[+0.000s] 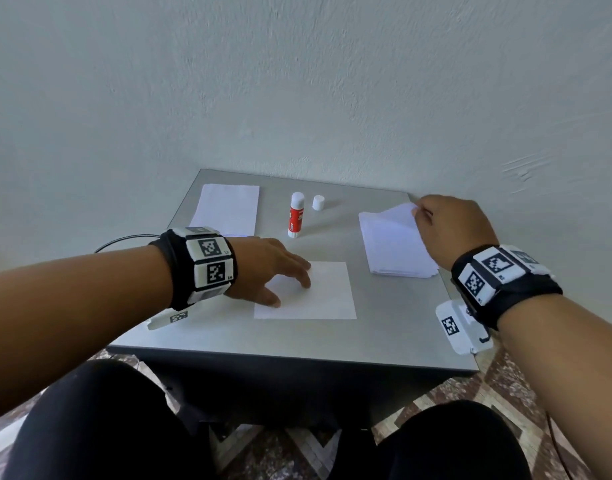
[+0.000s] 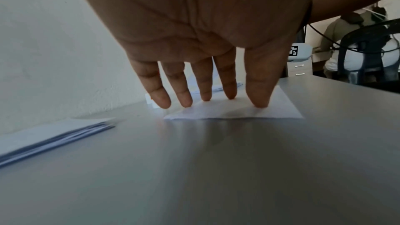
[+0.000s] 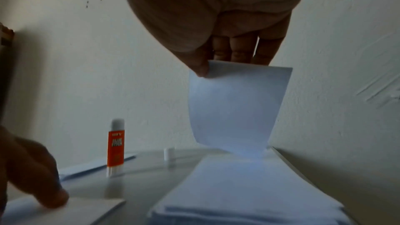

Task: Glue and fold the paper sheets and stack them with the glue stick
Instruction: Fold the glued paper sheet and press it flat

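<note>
A folded white sheet (image 1: 318,292) lies in the middle of the grey table (image 1: 297,336). My left hand (image 1: 280,275) presses on its left part with straight, spread fingers (image 2: 258,98). At the right is a stack of paper sheets (image 1: 394,247). My right hand (image 1: 446,223) pinches the far edge of the top sheet (image 3: 236,107) and lifts it off the stack (image 3: 244,192). An uncapped red and white glue stick (image 1: 296,215) stands upright at the back, with its white cap (image 1: 317,203) beside it. A pile of folded sheets (image 1: 228,209) lies at the back left.
A pale wall stands right behind the table. Tagged wristbands sit on both wrists, and a cable trails off the table's left side. My knees are below the front edge. In the left wrist view, a seated person and a drawer unit (image 2: 299,69) are far off.
</note>
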